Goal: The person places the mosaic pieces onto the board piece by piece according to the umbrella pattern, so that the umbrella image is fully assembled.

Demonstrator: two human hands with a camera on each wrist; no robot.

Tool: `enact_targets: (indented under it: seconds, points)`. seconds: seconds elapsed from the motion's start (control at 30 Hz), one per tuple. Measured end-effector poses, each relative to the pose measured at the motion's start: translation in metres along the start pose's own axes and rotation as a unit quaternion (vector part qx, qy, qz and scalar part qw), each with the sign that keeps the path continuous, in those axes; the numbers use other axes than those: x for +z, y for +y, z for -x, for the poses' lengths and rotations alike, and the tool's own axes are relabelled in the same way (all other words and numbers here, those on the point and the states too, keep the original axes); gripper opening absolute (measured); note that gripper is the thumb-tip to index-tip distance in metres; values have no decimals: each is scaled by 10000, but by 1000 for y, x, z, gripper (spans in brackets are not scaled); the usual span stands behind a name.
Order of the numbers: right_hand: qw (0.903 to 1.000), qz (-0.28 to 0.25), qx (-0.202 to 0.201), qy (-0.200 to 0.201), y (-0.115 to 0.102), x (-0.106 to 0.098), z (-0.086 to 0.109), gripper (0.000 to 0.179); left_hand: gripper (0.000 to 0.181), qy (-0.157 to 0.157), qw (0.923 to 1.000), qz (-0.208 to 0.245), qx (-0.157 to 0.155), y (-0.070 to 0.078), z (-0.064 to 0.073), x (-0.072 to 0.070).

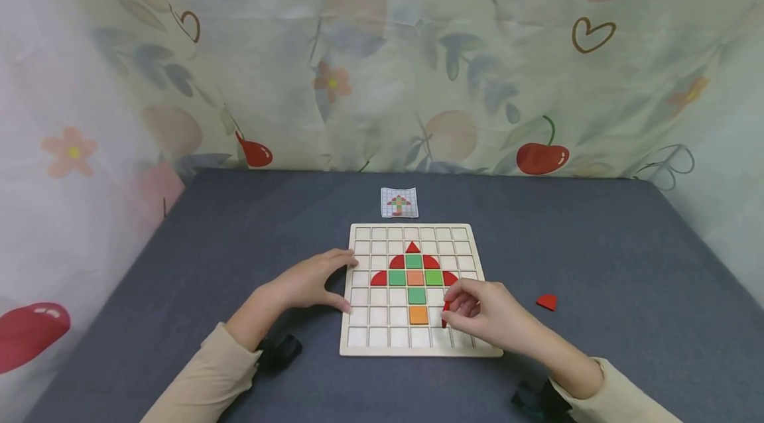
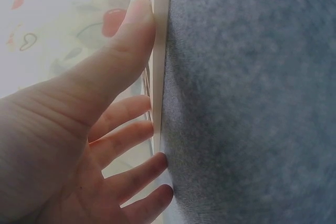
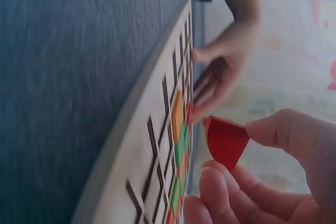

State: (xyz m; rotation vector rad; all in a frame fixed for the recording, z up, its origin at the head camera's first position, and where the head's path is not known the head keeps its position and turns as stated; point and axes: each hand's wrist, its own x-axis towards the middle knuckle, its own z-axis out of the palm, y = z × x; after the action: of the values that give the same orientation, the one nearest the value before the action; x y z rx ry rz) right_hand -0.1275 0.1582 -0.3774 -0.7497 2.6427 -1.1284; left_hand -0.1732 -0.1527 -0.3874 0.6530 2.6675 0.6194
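A pale wooden grid board (image 1: pixel 365 337) lies on the dark cloth. Set in its cells are green, orange and red pieces, among them a red triangle (image 1: pixel 412 248) at the top and an orange square (image 1: pixel 418 315) lowest. My left hand (image 1: pixel 310 280) touches the board's left edge, thumb and fingers spread and loosely bent. Between thumb and fingertips, my right hand (image 1: pixel 486 310) pinches a red quarter-circle piece (image 3: pixel 226 141), held on edge over the lower right cells. In the right wrist view its curved side and straight sides show.
A small pattern card (image 1: pixel 399 203) with a printed arrow-like figure lies just behind the board. Another red quarter-circle piece (image 1: pixel 546 302) lies on the dark cloth (image 1: pixel 597 244) to the right. A patterned curtain (image 1: pixel 382 65) hangs along the table's back edge.
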Motion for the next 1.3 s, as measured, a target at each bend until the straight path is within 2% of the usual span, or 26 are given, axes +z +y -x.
enact_targets:
  seconds: [0.23,0.57,0.7,1.3]
  points:
    - [9999,52,-139,-62,-8,16,-1,12,78,13,10000,-45,10,0,0,-1]
    - [9998,145,9,-132,-14,30,0,14,78,11,10000,-15,3,0,-1,0]
    - [9996,277,58,-47,-17,35,-1,14,79,6,10000,-20,-23,-1,-1,1]
    - [9967,766,263,65,-17,38,-3,17,78,10,10000,-34,-5,-2,-1,1]
